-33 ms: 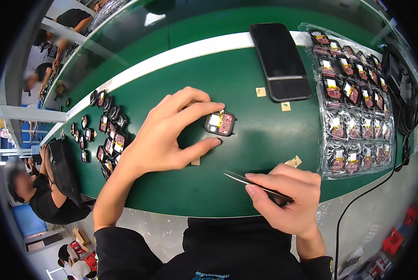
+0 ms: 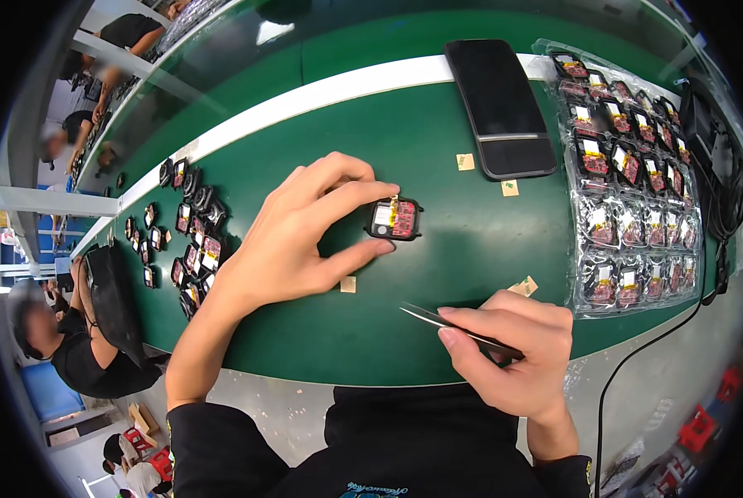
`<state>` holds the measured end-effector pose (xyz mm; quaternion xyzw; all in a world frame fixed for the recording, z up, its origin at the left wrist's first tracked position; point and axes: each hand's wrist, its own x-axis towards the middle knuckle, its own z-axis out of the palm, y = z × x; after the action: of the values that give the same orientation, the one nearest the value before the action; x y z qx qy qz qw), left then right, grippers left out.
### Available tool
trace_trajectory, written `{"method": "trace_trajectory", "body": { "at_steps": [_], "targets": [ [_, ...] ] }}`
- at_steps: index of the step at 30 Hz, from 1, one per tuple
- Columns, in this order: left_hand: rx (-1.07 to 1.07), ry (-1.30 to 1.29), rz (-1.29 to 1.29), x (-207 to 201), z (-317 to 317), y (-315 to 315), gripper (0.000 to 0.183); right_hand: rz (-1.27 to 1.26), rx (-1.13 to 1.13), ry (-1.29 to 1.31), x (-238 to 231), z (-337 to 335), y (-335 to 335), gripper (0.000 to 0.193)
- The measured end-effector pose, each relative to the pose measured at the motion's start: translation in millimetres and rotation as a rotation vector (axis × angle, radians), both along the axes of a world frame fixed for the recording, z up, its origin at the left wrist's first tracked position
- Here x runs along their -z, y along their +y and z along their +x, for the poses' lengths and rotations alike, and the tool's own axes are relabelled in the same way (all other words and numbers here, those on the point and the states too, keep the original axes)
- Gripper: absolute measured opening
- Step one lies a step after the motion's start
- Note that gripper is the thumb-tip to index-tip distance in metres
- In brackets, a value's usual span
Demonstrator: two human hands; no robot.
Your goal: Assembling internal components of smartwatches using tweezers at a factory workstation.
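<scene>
Around the middle of the green table, my left hand (image 2: 301, 232) holds a small black square device housing (image 2: 394, 219) by its edges, forefinger at the far side and thumb at the near side. Inside the housing show a red circuit board, a white patch and yellow tape. My right hand (image 2: 512, 353) pinches a pair of dark tweezers (image 2: 462, 334) near the table's front edge. Their tips point left, a little apart from each other, and touch nothing. Beneath the left thumb lies a small beige paper square (image 2: 349, 285); another beige piece (image 2: 524, 286) is just beyond my right hand.
Several similar housings (image 2: 193, 241) lie heaped at the left. A clear plastic tray (image 2: 574, 249) of red-board units fills the right side, with black cables (image 2: 724, 216) beyond it. A black phone-like device (image 2: 496, 100) lies at the back. People work farther left.
The housing has turned slightly under my left fingers, and the left thumb has come closer to its near edge. My right hand with the tweezers has hardly moved.
</scene>
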<state>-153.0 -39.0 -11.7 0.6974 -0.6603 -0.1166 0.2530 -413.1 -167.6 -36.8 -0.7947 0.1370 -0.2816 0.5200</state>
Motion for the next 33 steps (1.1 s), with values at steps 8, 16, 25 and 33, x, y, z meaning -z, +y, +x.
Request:
{"method": "trace_trajectory", "body": {
  "at_steps": [8, 16, 25, 33],
  "targets": [
    [-0.061, 0.118, -0.042, 10.2, -1.4, -1.3, 0.059, 0.066, -0.004, 0.034, -3.6, -1.0, -0.7, 0.019],
    [0.077, 0.213, 0.113, -1.7, -17.3, 12.8, 0.055, 0.174, 0.000, 0.050, -14.9, 3.4, -14.4, 0.018],
    [0.101, 0.185, 0.088, 2.8, -14.7, 10.6, 0.063, -0.094, 0.050, 0.103, 0.7, 15.3, -14.1, 0.018],
    [0.124, 0.140, 0.116, 1.5, -11.0, 9.1, 0.068, -0.142, 0.055, 0.143, 1.9, 18.9, -11.2, 0.021]
  ]
}}
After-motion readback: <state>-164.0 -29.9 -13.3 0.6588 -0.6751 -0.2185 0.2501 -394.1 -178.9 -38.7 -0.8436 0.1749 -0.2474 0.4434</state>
